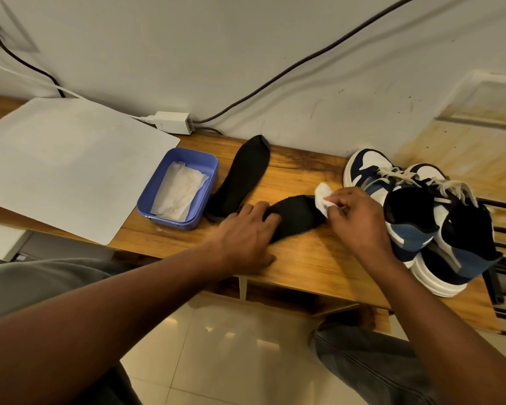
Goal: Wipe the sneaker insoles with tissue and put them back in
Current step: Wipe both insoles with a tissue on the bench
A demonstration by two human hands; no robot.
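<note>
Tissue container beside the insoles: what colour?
Lavender blue container, seen in the head view.

Head-worn wide-angle view, looking forward and down, close over wooden table (304, 258)

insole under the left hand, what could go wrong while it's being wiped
1. The left hand pins only one end of the insole; the free end could lift or buckle as the right hand rubs the tissue.
2. The sneakers stand right beside the right hand, one heel past the table edge; a bump might tip it off.
</note>
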